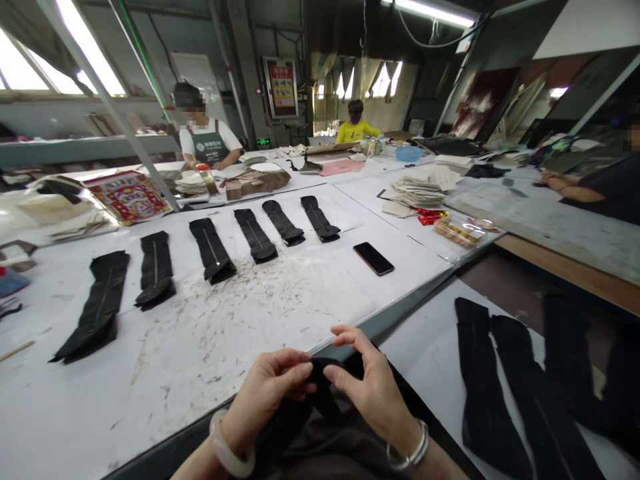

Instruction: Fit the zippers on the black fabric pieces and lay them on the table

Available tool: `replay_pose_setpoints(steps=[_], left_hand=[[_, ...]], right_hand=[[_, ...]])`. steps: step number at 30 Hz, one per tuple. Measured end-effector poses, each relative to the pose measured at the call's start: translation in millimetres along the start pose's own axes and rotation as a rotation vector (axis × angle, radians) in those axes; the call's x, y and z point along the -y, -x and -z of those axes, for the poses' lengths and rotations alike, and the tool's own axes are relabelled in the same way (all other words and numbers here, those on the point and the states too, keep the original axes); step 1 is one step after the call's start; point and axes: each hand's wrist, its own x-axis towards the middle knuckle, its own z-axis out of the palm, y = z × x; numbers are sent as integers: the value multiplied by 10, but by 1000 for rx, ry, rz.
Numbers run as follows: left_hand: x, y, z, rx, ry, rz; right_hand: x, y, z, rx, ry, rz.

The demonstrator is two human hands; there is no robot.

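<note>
Head-worn view, facing forward and down, near left hand (pixel 274 383) and right hand (pixel 374 387), white table (pixel 325 300) beyond

A phone (pixel 373 259) lies face up on the white worktop (pixel 345 288). Left of the phone, six black zippered pieces (pixel 211 247) are spread in a row. Nearer than the phone, the left hand (pixel 270 385) pinches black fabric (pixel 323 397); the right hand (pixel 374 390) is beside it, fingers (pixel 354 335) parted. Beyond the phone lie stacked papers (pixel 417 191) and a clear packet (pixel 460 232).
</note>
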Motion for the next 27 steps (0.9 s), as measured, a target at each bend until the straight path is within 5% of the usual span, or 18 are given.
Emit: replay_pose_setpoints(steps=[8,18,27], left_hand=[[-92,84,99,-46,-33,-35],[-97,152,163,-143,-191,-138],[-163,244,121,-230,-641,-334]], right_hand=[[-105,250,-374,-189,122,223],[-28,90,-451,-125,-3,211],[14,9,-495,-86,-30,227]])
